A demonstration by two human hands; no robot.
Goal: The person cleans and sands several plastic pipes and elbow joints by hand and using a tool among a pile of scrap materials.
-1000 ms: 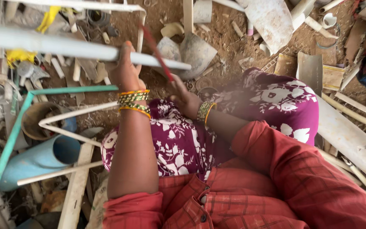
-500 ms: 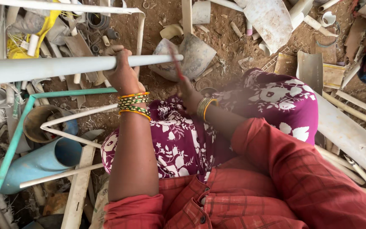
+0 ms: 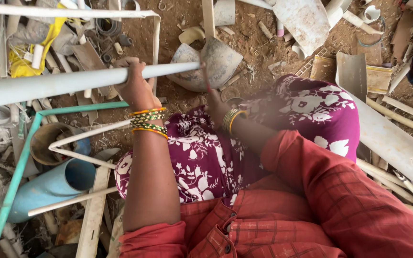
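Overhead, the left hand [image 3: 137, 86] is wrapped around a long pale grey plastic pipe [image 3: 63, 83], its fingers closed over the top so the pipe runs level from the left edge of view to just above the lap. Stacked yellow and green bangles [image 3: 148, 122] ring that wrist. The right hand [image 3: 216, 102] sits just beside the pipe's cut end, closed on a thin reddish blade-like tool [image 3: 205, 76] — blurred, so its exact kind cannot be told — whose tip meets the pipe near that end. The person sits low in a magenta skirt with white flowers [image 3: 201, 157] and a red checked shirt [image 3: 311, 205]. Beyond the pipe's end a broken grey curved pipe shard [image 3: 216, 62] lies on the brown dirt floor [image 3: 254, 48]. To the left, below the held pipe, a light blue wide pipe section [image 3: 48, 186] rests on its side, near a thin teal tube [image 3: 17, 167] that slants down towards the bottom corner, and a yellow crumpled scrap [image 3: 17, 57] lies among white offcuts — well apart from the hands. At right, flat white plastic strips [image 3: 393, 143] are piled beside the knee.
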